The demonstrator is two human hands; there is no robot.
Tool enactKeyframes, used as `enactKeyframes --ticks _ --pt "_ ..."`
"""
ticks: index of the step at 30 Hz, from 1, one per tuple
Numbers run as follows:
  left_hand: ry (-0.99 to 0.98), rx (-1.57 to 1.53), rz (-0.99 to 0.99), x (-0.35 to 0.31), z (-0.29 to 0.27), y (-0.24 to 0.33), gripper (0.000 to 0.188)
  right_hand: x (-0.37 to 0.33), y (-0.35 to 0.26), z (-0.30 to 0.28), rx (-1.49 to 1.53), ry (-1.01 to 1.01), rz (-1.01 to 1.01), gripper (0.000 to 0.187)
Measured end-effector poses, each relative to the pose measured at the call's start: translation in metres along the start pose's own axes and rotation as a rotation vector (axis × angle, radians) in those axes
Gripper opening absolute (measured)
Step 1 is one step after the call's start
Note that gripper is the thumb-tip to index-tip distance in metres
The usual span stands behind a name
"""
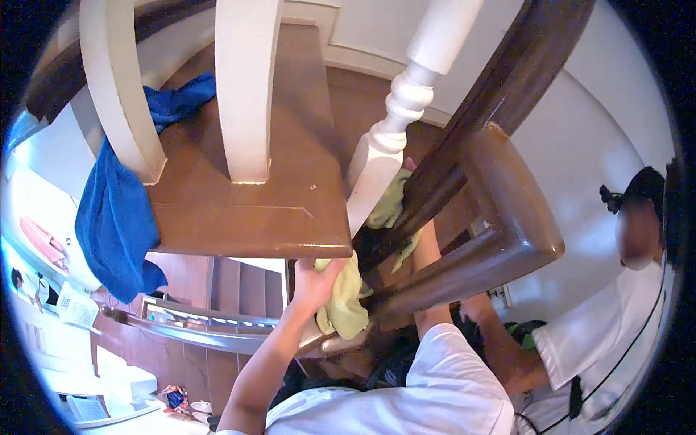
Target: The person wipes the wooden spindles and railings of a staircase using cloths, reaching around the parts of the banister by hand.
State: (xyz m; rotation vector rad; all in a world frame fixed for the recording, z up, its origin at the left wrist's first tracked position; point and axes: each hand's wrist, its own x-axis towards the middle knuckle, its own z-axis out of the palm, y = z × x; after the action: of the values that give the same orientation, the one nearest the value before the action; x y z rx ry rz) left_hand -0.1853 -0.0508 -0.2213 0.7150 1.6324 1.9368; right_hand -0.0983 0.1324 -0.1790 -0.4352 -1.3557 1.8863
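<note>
2 yellow-green cloths (344, 301), 1 blue cloth (116, 217), 4 white balusters (246, 87).

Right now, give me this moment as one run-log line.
left hand: pressing yellow-green cloth against stair edge | right hand: hidden behind dark handrail | blue towel: draped over wooden landing

Crumpled yellow-green cloth (344, 303) against handrail (464, 272)

Home interior, stairwell; brown wooden stair treads (239, 210) with white turned balusters (384, 145); dark wood handrail (464, 145) curving down; white panelled walls (377, 29); more steps (246, 286) below; household clutter on lower floor (174, 397); blue towel (116, 217) draped over tread edge
</note>
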Motion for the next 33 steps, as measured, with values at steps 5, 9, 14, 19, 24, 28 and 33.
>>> enactKeyframes --ticks 5,9,14,19,24,28,33 --pt "0.148 -0.019 0.119 0.002 0.004 0.000 0.031 0.039 0.002 0.030 0.010 -0.065 -0.003 0.036" --pt "0.179 -0.034 0.198 0.006 0.006 -0.010 0.031 0.033 0.008 0.030 0.002 -0.069 0.011 0.035" --pt "0.117 -0.034 0.026 0.004 0.000 -0.001 0.031 0.002 0.011 0.009 0.005 -0.062 0.029 0.034" --pt "0.176 -0.011 0.228 0.003 -0.008 -0.010 0.028 -0.020 0.041 -0.016 0.013 -0.002 0.029 0.034" --pt "0.088 0.190 0.149 -0.015 -0.035 -0.009 0.019 -0.071 0.091 -0.051 0.005 0.085 0.087 0.033" --pt "0.032 0.213 0.146 -0.016 -0.035 -0.001 0.020 -0.088 0.108 -0.071 -0.013 0.136 0.089 0.032" --pt "0.002 0.327 0.246 -0.017 -0.032 -0.006 0.023 -0.099 0.119 -0.080 -0.006 0.219 0.024 0.031"
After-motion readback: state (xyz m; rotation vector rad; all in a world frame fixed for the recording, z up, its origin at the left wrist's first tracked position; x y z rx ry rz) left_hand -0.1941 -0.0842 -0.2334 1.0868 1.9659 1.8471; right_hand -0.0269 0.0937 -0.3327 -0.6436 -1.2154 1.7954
